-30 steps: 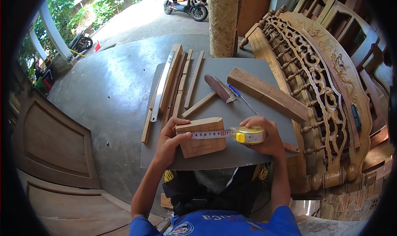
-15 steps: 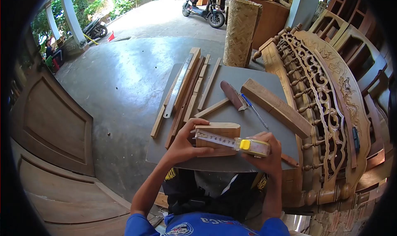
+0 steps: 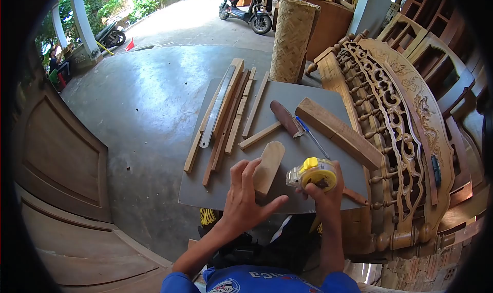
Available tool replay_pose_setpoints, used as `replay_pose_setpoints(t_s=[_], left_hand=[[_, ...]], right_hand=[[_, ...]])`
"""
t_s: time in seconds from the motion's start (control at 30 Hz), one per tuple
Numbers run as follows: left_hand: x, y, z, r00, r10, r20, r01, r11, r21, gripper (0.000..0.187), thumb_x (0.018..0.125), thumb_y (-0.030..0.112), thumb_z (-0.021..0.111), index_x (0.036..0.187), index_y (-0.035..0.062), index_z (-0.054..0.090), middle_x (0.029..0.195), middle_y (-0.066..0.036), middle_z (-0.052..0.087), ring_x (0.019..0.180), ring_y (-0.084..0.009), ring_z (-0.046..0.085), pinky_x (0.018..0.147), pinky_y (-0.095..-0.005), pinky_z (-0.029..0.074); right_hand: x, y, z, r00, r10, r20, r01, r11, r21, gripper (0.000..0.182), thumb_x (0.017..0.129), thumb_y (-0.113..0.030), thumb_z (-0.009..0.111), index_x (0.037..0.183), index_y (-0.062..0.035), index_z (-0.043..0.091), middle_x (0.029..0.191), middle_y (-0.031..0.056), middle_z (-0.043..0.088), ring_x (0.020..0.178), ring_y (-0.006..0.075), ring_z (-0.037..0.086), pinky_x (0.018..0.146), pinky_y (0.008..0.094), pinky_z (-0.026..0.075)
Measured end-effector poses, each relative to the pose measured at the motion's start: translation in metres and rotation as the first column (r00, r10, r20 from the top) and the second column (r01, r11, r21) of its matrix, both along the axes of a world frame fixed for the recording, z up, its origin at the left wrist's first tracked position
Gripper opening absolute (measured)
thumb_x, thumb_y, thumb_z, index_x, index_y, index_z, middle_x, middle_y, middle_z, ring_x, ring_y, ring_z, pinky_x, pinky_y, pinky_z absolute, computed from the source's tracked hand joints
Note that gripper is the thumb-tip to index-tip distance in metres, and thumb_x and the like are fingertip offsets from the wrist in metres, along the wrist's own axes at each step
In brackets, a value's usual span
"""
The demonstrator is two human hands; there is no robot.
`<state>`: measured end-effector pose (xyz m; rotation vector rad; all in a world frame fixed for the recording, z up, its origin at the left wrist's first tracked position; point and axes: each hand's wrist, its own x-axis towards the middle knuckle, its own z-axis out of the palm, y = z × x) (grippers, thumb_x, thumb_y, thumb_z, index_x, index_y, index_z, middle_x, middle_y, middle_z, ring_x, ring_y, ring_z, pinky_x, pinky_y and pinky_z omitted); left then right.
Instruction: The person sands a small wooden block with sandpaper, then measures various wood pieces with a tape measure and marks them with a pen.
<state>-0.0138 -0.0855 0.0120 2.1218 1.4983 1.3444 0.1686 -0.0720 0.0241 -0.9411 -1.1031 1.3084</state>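
Wooden block [image 3: 270,165] points away from the table's [image 3: 194,192] near edge, nearest the spread left hand [image 3: 245,203]. Right hand [image 3: 331,190] grips a tape measure [image 3: 312,173].

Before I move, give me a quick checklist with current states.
1. Tape measure in right hand: ok, held above the table.
2. Tape blade in: ok, none seen extended.
3. Left hand free: ok, open, holding nothing.
4. Left fingers off the wooden block: cannot tell, they overlap its edge in view.
5. Pen in hand: not ok, lying on the table.
6. Block marked: cannot tell.
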Motion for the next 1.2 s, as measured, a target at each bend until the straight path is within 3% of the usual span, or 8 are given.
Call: replay_pose_setpoints(t_s=[0.1,0.2,0.3,0.6,0.83,0.93,1.03,1.2], left_hand=[[-0.013,-0.001,-0.002,0.992,-0.118,0.034,0.120,0.989,-0.086,0.073,0.073,0.032,0.072,0.125,0.0006,0.033,0.116,-0.019,0.033,0.101,-0.0318,0.048,0.076,-0.0404,0.048],[-0.019,-0.001,0.002,0.955,-0.117,0.274,0.199,0.935,-0.295,0.069,0.076,0.030,0.069,0.126,0.0000,0.032,0.116,-0.019,0.033,0.101,-0.0297,0.049,0.079,-0.0379,0.048],[-0.016,-0.001,0.015,0.944,-0.158,0.289,0.260,0.896,-0.359,0.066,0.079,0.028,0.067,0.127,0.0006,0.032,0.115,-0.018,0.035,0.100,-0.0268,0.050,0.080,-0.0358,0.048],[-0.033,0.009,0.025,0.905,-0.198,0.378,0.299,0.926,-0.232,0.030,0.084,0.012,0.060,0.110,-0.0029,0.056,0.100,-0.014,0.057,0.087,-0.0169,0.057,0.077,-0.0258,0.048],[-0.043,0.026,0.043,0.490,-0.172,0.855,0.764,0.558,-0.326,0.024,0.082,0.008,0.063,0.102,-0.0055,0.059,0.086,-0.011,0.063,0.072,-0.0120,0.059,0.066,-0.0237,0.050],[-0.048,0.025,0.032,0.475,-0.120,0.872,0.737,0.595,-0.320,0.017,0.080,0.007,0.064,0.094,-0.0031,0.061,0.083,-0.011,0.063,0.068,-0.0108,0.059,0.064,-0.0238,0.051],[-0.052,0.024,0.021,0.610,-0.045,0.791,0.589,0.693,-0.416,0.013,0.079,0.008,0.065,0.086,-0.0026,0.061,0.076,-0.010,0.063,0.064,-0.0106,0.060,0.060,-0.0227,0.050],[-0.042,0.022,0.014,0.664,-0.045,0.747,0.549,0.708,-0.445,0.013,0.077,0.008,0.068,0.078,-0.0022,0.060,0.071,-0.009,0.061,0.061,-0.0103,0.060,0.055,-0.0215,0.049]], right_hand=[[-0.003,0.009,-0.004,0.965,-0.056,0.256,0.006,0.981,0.194,0.048,0.064,-0.014,0.079,0.096,-0.0037,0.045,0.092,0.0066,0.056,0.087,0.0127,0.056,0.076,0.0265,0.047],[-0.009,0.015,-0.002,0.949,-0.048,0.310,-0.045,0.957,0.288,0.050,0.063,-0.014,0.080,0.097,-0.0038,0.045,0.093,0.0058,0.056,0.088,0.0117,0.056,0.077,0.0263,0.047],[-0.019,0.019,0.000,0.949,-0.017,0.314,-0.068,0.964,0.256,0.051,0.062,-0.012,0.081,0.098,-0.0042,0.045,0.093,0.0055,0.055,0.089,0.0121,0.056,0.078,0.0268,0.047],[-0.002,0.027,0.007,0.935,0.085,0.344,-0.252,0.843,0.476,0.052,0.061,-0.009,0.081,0.100,-0.0062,0.047,0.097,0.0088,0.058,0.091,0.0148,0.058,0.078,0.0282,0.048],[-0.013,0.022,0.029,0.872,0.049,0.487,-0.320,0.810,0.492,0.048,0.061,-0.010,0.081,0.097,-0.0066,0.049,0.092,0.0082,0.061,0.086,0.0155,0.061,0.075,0.0277,0.049],[-0.001,0.020,0.033,0.840,0.032,0.541,-0.314,0.843,0.438,0.046,0.062,-0.010,0.080,0.095,-0.0060,0.050,0.089,0.0076,0.063,0.085,0.0148,0.062,0.074,0.0275,0.049],[0.022,0.019,0.028,0.859,0.046,0.509,-0.245,0.912,0.330,0.046,0.061,-0.010,0.081,0.095,-0.0055,0.050,0.087,0.0072,0.063,0.084,0.0139,0.062,0.072,0.0269,0.049],[0.031,0.016,0.016,0.859,0.109,0.501,-0.265,0.931,0.250,0.046,0.061,-0.011,0.081,0.094,-0.0049,0.050,0.086,0.0065,0.063,0.080,0.0132,0.061,0.070,0.0261,0.049]])
